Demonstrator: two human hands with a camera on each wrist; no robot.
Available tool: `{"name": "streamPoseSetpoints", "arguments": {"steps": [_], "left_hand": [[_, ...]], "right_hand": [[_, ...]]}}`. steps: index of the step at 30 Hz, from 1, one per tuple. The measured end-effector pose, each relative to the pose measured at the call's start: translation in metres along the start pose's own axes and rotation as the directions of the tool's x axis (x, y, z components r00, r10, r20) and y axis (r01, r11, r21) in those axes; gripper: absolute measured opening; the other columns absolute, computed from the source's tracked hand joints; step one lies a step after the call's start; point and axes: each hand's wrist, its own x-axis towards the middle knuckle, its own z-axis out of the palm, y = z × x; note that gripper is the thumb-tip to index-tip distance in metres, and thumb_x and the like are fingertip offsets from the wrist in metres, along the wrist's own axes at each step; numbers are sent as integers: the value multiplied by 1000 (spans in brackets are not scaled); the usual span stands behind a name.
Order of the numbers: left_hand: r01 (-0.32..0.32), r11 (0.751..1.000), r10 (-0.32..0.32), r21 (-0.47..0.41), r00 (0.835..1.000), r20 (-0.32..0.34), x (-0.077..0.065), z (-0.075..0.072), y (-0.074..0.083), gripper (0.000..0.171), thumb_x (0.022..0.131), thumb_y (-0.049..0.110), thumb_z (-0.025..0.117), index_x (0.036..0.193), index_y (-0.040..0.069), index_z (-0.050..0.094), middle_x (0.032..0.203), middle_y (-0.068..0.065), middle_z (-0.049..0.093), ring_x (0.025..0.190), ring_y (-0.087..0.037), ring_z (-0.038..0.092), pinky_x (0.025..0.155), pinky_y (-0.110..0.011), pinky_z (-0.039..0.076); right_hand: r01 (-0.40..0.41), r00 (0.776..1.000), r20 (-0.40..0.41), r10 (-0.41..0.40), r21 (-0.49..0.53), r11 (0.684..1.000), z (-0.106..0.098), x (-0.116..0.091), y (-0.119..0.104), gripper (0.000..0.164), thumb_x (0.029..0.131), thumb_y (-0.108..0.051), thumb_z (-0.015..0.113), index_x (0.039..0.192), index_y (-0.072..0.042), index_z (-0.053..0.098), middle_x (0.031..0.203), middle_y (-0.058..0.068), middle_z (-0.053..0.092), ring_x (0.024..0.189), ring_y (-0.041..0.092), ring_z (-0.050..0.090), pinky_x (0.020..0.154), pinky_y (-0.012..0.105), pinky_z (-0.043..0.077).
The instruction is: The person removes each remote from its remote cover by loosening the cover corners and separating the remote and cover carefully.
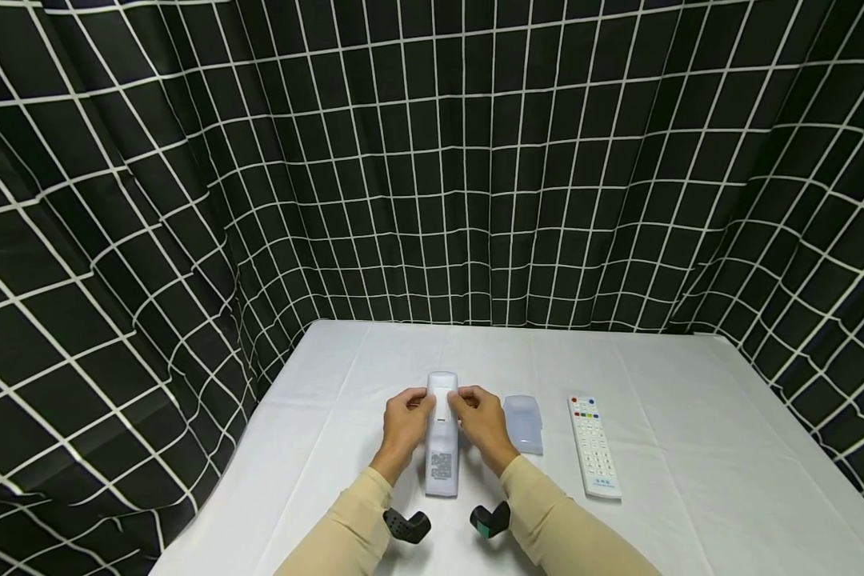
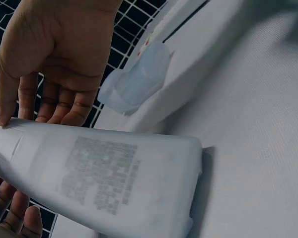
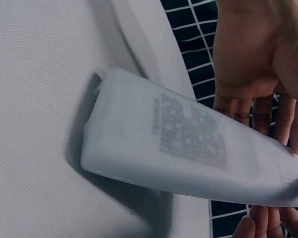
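Observation:
A white remote control lies back side up at the middle of the table, in what looks like a frosted translucent sleeve. Its printed label shows near the close end, and a panel seam farther up. My left hand holds the remote's left edge near the far end, thumb on the back. From the right edge, my right hand grips it the same way, the two thumbs close together on the panel. The near end appears slightly raised, casting a shadow. The button side is hidden.
A translucent bluish plastic cover lies just right of my right hand. Farther right is a second white remote, buttons up. The white-clothed table is enclosed by black grid curtains. Dark wrist devices sit below my wrists.

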Motion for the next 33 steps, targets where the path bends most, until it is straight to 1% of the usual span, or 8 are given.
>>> {"name": "streamPoseSetpoints", "arguments": {"steps": [4,7,13,19,23,26,29,33], "left_hand": [[-13,999,14,-43,1000,8,1,-1,2,26,92,10,66,113,-4,67,89,-10,64,78,-18,56,66,-27,48],[-24,997,25,-69,1000,13,2,-1,3,29,92,11,65,117,-5,65,87,-10,63,76,-17,55,64,-27,46],[-53,995,53,-86,999,-7,1,0,8,25,91,8,65,114,-2,67,84,-6,61,75,-15,54,66,-25,46],[-103,989,100,-109,995,-28,1,0,13,24,89,6,66,110,-3,69,88,-8,64,79,-18,57,69,-26,47],[-116,988,115,-106,993,-20,1,-2,15,26,89,8,67,112,-3,68,93,-9,65,82,-19,56,71,-26,46],[-128,987,128,-96,992,-8,1,-3,18,27,90,8,67,114,-3,67,97,-11,65,85,-20,55,72,-27,45],[-145,985,146,-96,989,1,-1,-5,25,27,90,5,66,115,-5,66,100,-14,65,88,-24,54,72,-27,44],[-182,979,183,-97,983,6,-12,-8,45,26,90,0,64,114,-10,64,100,-20,64,87,-27,54,70,-24,44]], "right_hand": [[13,1000,3,-13,17,1000,0,0,-3,30,93,-23,66,111,0,66,79,7,60,68,16,55,60,29,48],[23,1000,2,-23,13,1000,0,0,-4,29,94,-25,65,111,-1,66,81,6,61,70,17,55,62,29,48],[58,998,-13,-58,4,998,-1,0,-11,28,93,-24,66,109,-2,67,87,7,63,79,20,58,65,31,49],[76,997,-20,-75,12,997,-2,-1,-15,28,93,-22,66,113,-3,67,92,8,65,84,21,58,68,32,47],[100,995,-33,-99,22,995,-3,-2,-19,26,92,-19,67,111,-2,67,94,7,66,85,21,58,73,33,47],[125,992,-38,-124,36,991,-4,-3,-23,25,91,-17,68,110,-1,67,94,7,66,85,22,57,74,35,47],[148,988,-39,-147,43,988,-5,-3,-26,25,91,-15,68,110,-1,67,94,8,65,84,23,57,75,35,46],[176,984,-42,-174,49,983,-6,-3,-27,24,90,-15,68,110,-1,67,94,8,65,84,23,57,75,35,46]]}}
